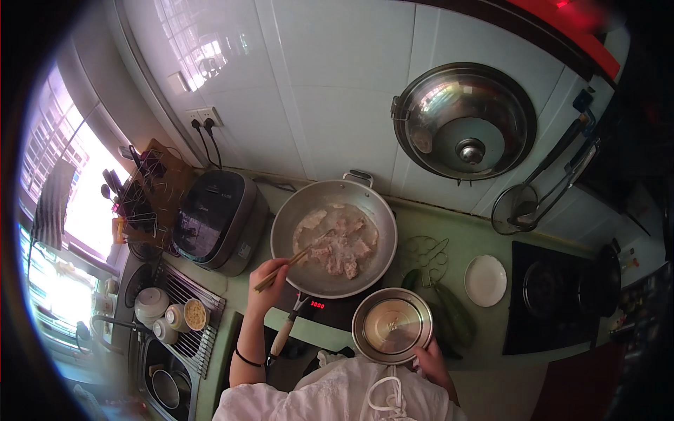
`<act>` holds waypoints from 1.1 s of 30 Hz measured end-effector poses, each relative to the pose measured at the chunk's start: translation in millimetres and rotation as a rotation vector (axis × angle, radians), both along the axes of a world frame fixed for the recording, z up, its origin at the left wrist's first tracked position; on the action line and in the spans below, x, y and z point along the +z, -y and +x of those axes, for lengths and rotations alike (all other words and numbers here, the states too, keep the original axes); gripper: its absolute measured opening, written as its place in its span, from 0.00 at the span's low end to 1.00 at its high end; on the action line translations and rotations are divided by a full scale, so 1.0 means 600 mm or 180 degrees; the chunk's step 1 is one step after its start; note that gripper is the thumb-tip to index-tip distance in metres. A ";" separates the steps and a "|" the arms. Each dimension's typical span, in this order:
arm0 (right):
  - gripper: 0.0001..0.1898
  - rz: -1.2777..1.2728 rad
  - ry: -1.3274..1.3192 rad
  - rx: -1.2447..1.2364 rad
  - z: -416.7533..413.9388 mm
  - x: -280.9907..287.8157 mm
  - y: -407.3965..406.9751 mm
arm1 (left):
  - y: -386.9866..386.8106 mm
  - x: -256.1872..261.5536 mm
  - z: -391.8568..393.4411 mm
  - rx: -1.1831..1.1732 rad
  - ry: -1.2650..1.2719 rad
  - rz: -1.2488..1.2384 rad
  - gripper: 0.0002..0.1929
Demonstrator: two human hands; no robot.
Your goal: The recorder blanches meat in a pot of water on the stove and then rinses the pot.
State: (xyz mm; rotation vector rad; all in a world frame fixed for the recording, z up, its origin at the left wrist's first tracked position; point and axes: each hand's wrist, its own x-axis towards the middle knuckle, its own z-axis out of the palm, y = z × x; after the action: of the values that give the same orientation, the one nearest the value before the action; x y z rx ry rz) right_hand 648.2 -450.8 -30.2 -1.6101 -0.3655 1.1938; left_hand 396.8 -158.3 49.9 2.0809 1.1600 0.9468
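In a grey wok (334,284) on a dark induction cooktop (342,313), pale pieces of meat (339,255) lie in cloudy liquid. My left hand (269,284) holds a pair of wooden chopsticks (300,256), their tips among the meat. A round stainless steel bowl (392,331) is gripped at its lower right rim by my right hand (434,363); it sits just below and right of the wok. The bowl's inside looks shiny, and I cannot tell whether it holds liquid. The wok's long handle (283,332) points towards me beside my left forearm.
A rice cooker (216,221) stands left of the wok, above a drying rack (210,316) with bowls and a sink (158,358). At right are a wire rack (439,258), green vegetables (455,313), a white plate (485,280) and a black hob (553,300). A large lid (432,131) hangs on the wall.
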 end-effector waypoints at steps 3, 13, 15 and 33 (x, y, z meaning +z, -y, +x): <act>0.25 -0.0043 0.0021 0.0028 -0.001 -0.006 0.005 | 0.008 -0.013 0.016 -0.0319 -0.0228 -0.0001 0.07; 0.25 0.0111 0.0206 -0.0018 0.000 -0.044 0.024 | 0.007 -0.053 0.055 -0.1146 -0.1058 0.0153 0.05; 0.24 0.0087 0.0289 -0.0050 0.001 -0.053 0.028 | 0.006 -0.044 0.062 -0.1119 -0.1134 0.0254 0.05; 0.25 0.0125 -0.0036 -0.0148 0.000 -0.024 0.015 | 0.058 0.010 0.092 -0.1189 -0.0632 0.0201 0.06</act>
State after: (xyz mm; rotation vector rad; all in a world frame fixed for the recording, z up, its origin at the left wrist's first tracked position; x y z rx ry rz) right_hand 648.0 -459.7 -44.6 -1.5694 -0.3407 1.1534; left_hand 451.8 -193.2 55.7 2.3752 0.7965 0.6179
